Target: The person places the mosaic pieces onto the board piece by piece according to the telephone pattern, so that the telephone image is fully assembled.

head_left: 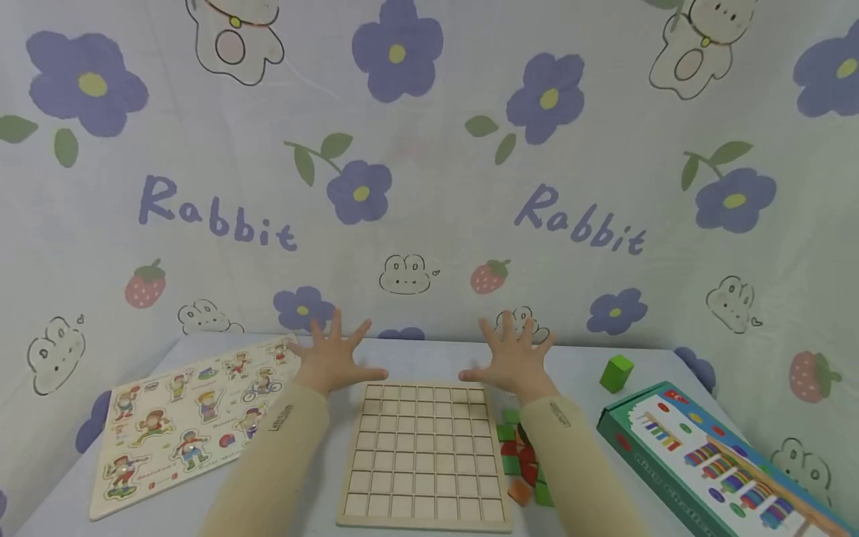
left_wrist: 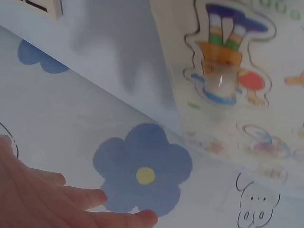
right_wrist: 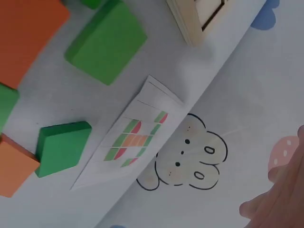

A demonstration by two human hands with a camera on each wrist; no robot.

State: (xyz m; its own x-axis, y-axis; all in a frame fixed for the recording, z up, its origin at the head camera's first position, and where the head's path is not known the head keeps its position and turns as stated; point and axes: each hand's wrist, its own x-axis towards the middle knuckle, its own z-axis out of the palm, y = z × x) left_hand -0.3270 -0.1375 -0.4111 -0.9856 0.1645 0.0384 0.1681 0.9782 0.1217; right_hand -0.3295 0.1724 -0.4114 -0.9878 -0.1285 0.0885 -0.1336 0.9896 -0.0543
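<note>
My left hand (head_left: 333,362) is held up with its fingers spread, above the far left corner of a wooden grid board (head_left: 424,462). Opposite it, my right hand (head_left: 513,363) is raised the same way near the board's far right corner. Neither hand holds anything. Beneath the right forearm, partly hidden by it, lie red, green and orange blocks (head_left: 511,465). The right wrist view shows a green block (right_wrist: 107,42), a darker green block (right_wrist: 63,148) and a paper card (right_wrist: 130,137) printed with a coloured pattern.
At the left lies a wooden puzzle board (head_left: 157,462) with sports figures, partly behind the left sleeve. A green boxed toy (head_left: 725,462) stands at the right, with a lone green block (head_left: 616,374) beyond it. A printed cloth (head_left: 429,224) hangs behind the table.
</note>
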